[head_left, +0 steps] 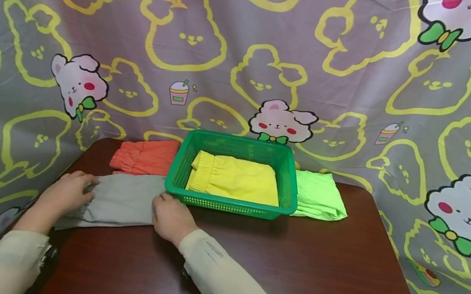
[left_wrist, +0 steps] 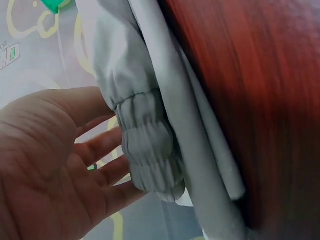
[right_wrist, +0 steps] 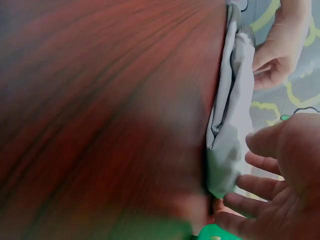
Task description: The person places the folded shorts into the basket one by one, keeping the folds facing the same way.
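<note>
A folded grey garment (head_left: 124,201) lies on the table, left of centre. My left hand (head_left: 68,192) touches its left end; in the left wrist view that hand (left_wrist: 60,155) has its fingers spread and slightly bent at a gathered elastic band (left_wrist: 150,150). At the garment's right end rests my right hand (head_left: 172,220). The right wrist view shows this hand (right_wrist: 285,180) with loose, separated fingers, their tips at the edge of the grey cloth (right_wrist: 232,115). Neither hand is closed round the fabric.
Behind the right hand stands a green basket (head_left: 226,201) holding folded yellow cloth (head_left: 241,179). Folded orange cloth (head_left: 146,156) lies left of it, behind the grey garment; bright green cloth (head_left: 319,196) lies to its right. A patterned curtain (head_left: 238,26) hangs behind the table (head_left: 289,272).
</note>
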Demonstrator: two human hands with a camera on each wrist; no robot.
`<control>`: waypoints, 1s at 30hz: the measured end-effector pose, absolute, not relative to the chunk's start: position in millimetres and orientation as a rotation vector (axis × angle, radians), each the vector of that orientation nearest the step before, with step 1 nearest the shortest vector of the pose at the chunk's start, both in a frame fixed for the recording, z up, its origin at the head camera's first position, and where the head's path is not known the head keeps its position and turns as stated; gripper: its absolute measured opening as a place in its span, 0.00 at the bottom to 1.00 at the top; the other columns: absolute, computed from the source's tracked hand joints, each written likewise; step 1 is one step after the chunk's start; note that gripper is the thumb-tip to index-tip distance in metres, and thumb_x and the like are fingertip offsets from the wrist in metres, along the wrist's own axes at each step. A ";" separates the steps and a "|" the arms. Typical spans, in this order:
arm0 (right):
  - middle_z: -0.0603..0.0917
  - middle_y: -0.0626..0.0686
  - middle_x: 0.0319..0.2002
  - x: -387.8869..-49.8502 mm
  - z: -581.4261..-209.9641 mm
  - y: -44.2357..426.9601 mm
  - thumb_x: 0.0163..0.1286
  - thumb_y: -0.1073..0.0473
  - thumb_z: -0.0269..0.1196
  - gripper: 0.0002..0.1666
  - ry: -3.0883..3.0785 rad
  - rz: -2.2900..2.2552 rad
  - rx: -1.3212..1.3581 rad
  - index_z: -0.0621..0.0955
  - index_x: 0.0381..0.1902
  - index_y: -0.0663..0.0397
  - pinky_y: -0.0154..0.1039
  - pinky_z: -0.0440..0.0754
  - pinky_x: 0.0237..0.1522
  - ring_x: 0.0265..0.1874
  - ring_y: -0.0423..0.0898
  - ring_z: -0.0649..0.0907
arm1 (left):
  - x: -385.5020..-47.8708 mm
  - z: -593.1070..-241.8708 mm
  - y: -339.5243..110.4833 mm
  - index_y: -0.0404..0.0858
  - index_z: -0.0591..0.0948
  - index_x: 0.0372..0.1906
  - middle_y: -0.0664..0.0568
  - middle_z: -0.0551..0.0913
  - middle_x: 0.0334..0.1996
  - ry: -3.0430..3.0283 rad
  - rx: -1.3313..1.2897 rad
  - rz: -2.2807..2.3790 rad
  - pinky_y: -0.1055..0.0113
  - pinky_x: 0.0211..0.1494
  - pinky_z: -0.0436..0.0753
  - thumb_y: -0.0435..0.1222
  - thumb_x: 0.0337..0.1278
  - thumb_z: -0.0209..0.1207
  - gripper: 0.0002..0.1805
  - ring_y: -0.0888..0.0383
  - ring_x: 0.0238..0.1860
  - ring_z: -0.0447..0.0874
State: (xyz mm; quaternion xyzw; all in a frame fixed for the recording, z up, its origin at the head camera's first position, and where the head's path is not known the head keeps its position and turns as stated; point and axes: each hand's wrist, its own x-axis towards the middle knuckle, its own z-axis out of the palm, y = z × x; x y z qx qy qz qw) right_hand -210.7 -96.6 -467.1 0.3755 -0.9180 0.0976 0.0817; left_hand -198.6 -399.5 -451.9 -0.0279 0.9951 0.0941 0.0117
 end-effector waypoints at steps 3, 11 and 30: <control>0.81 0.51 0.60 -213.6 -469.8 -101.7 0.75 0.57 0.60 0.08 -2.775 0.312 1.100 0.81 0.49 0.49 0.34 0.83 0.51 0.50 0.44 0.85 | -200.3 -450.5 -399.3 0.29 0.80 0.58 0.27 0.75 0.56 3.088 -0.119 0.313 0.31 0.56 0.73 0.36 0.61 0.67 0.23 0.27 0.56 0.72; 0.80 0.43 0.55 -215.7 -475.9 -108.7 0.72 0.60 0.62 0.10 -2.813 0.198 1.110 0.83 0.50 0.43 0.32 0.84 0.44 0.42 0.40 0.85 | -203.7 -446.5 -395.6 0.30 0.81 0.56 0.29 0.76 0.54 3.066 -0.153 0.289 0.32 0.53 0.74 0.36 0.59 0.69 0.22 0.26 0.54 0.71; 0.80 0.40 0.41 -219.4 -470.0 -116.6 0.71 0.56 0.64 0.07 -2.936 0.113 1.071 0.85 0.45 0.39 0.30 0.81 0.35 0.38 0.36 0.82 | -201.0 -455.4 -406.9 0.33 0.81 0.59 0.28 0.73 0.58 3.020 -0.204 0.416 0.29 0.55 0.71 0.40 0.61 0.67 0.24 0.25 0.59 0.66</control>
